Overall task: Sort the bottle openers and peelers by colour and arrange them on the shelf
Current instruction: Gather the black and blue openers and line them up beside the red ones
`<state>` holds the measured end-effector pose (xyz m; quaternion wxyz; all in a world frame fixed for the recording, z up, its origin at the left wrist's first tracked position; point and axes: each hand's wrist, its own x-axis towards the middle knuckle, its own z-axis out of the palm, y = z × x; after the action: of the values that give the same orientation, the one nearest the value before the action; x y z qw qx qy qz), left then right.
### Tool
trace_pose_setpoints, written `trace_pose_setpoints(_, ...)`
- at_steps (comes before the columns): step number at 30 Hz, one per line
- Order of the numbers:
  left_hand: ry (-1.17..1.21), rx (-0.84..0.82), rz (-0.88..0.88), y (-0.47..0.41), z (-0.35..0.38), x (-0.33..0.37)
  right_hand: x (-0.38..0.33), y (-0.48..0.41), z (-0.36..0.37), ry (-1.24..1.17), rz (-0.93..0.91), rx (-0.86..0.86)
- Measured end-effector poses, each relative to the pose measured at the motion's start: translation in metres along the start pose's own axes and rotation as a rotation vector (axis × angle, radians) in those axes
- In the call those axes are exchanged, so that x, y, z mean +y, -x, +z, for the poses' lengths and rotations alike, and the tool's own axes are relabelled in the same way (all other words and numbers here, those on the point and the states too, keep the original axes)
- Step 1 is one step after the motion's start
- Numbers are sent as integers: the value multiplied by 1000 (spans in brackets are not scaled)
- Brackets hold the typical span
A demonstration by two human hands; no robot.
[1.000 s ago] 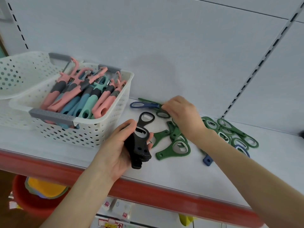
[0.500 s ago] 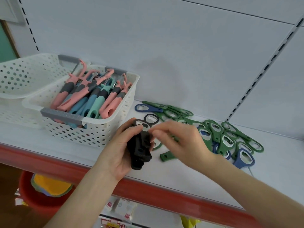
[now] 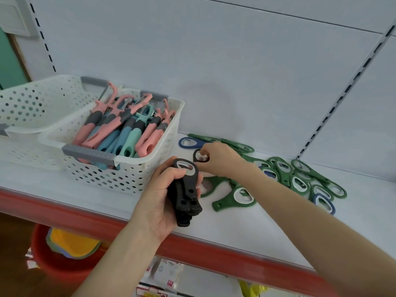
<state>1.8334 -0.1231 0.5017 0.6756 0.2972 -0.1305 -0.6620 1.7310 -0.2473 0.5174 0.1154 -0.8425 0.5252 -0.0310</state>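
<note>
My left hand (image 3: pixel 159 202) grips a stack of black bottle openers (image 3: pixel 185 194) just above the shelf's front edge. Behind it my right hand (image 3: pixel 220 159) pinches the ring end of a single black bottle opener (image 3: pixel 198 157) that lies on the white shelf (image 3: pixel 246 228). A blue opener (image 3: pixel 189 142) lies at the back wall. Green bottle openers (image 3: pixel 300 179) lie scattered to the right, with another blue opener (image 3: pixel 323 203) among them. Pink, blue and teal peelers (image 3: pixel 126 129) fill the white basket (image 3: pixel 137 174) on the left.
A second white perforated basket (image 3: pixel 27 108) stands behind and left of the first. The shelf has a red front strip (image 3: pixel 214 256). Below it sit a red bucket (image 3: pixel 55 266) with coloured cloths and some packaged goods.
My right hand has moved from the stack in my left hand back towards the wall and now pinches the single black opener on the shelf. The left hand's stack stayed put.
</note>
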Motion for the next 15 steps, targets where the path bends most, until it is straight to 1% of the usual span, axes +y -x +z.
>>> trace_pose_setpoints(2,1,5,3,0,0,0,5,0,-6,-46,16,-42)
trace_pose_setpoints(4,-4,20,8,0,0,0,11,1,-11,-57,38,-47)
trace_pose_setpoints(11,-35,48,21,-5,1,-2,13,7,2,-38,127,53)
trace_pose_setpoints(13,-52,60,24,-6,0,-2,16,5,3,-84,133,78)
trace_pose_setpoints(15,-75,62,32,-7,-1,-3,22,7,1,-205,173,85)
